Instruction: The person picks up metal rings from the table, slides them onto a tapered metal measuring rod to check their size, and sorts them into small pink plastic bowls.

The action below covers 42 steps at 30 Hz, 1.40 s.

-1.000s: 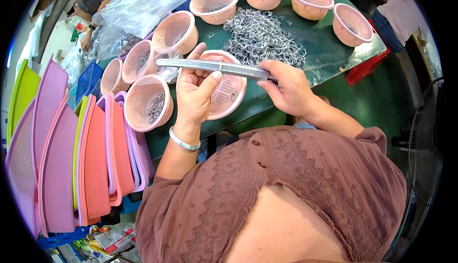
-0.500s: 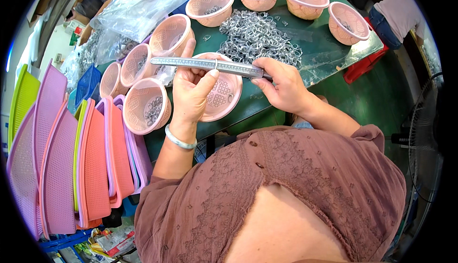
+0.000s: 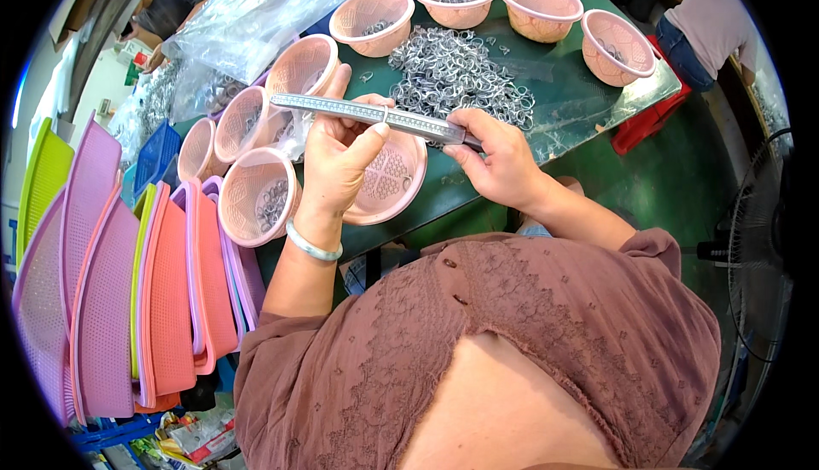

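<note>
Above a basket (image 3: pixel 386 201), the right hand (image 3: pixel 497 158) grips a rod (image 3: pixel 422 127), the left hand (image 3: pixel 333 165) a ring (image 3: pixel 385 115) around it.

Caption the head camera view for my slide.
Left hand and right hand hold a tapered silvery metal rod bearing a thin metal ring over a round pink plastic basket.

A long, tapered silver rod (image 3: pixel 354 110) with graduated markings is held nearly level, its narrow end pointed left and tilted slightly upward, its thick dark end gripped in the right hand (image 3: pixel 499 156); a thin ring (image 3: pixel 385 115) is threaded around its middle, beside the left hand's (image 3: pixel 333 163) thumb tip
</note>
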Tool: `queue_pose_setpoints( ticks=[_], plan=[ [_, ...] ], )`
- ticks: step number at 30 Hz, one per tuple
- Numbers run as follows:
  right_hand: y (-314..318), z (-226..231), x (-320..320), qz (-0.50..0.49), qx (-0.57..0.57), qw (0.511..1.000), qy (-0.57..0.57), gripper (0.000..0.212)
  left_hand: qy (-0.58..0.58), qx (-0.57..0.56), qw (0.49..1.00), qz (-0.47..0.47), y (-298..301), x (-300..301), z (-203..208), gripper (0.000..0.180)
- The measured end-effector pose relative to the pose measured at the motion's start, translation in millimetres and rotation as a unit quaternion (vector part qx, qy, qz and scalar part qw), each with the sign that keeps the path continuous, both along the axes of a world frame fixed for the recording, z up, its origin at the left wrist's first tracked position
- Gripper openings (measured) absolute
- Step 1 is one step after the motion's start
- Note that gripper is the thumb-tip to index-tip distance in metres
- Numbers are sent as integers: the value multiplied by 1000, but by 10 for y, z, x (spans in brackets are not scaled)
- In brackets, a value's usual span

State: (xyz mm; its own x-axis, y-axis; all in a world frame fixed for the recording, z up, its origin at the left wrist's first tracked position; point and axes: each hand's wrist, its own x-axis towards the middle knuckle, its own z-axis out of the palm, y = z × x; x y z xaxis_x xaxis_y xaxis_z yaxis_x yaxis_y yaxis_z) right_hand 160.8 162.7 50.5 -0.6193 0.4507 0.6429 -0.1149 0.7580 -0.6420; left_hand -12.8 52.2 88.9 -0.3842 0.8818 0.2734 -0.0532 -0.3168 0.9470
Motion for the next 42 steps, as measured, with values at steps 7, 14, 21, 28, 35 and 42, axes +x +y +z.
queue_pose_setpoints(
  ticks=[7, 14, 21, 28, 35, 42],
  plan=[
    [7, -35, -5, 0, -27, 1000, 7, 29, 10, 1, 1000, -5, 32, 16, 43, 73],
    [53, -3, 39, -14, 0, 1000, 25, 28, 55, -20, 998, 13, 75, 58, 120, 78],
    [143, 68, 273, -24, -42, 999, 19, 27, 27, 61, 996, 58, 308, 30, 221, 62],
    [415, -194, 834, -112, -118, 984, 67, 25, 61, 101, 988, 102, 838, -304, 681, 51],
    [550, -231, 1255, -180, -246, 931, 198, 22, 425, 203, 879, 72, 2276, 313, 727, 45],
    [514, -238, 1243, -153, -265, 930, 206, 23, 638, 102, 759, 77, 2769, 45, 461, 41]
  ],
)
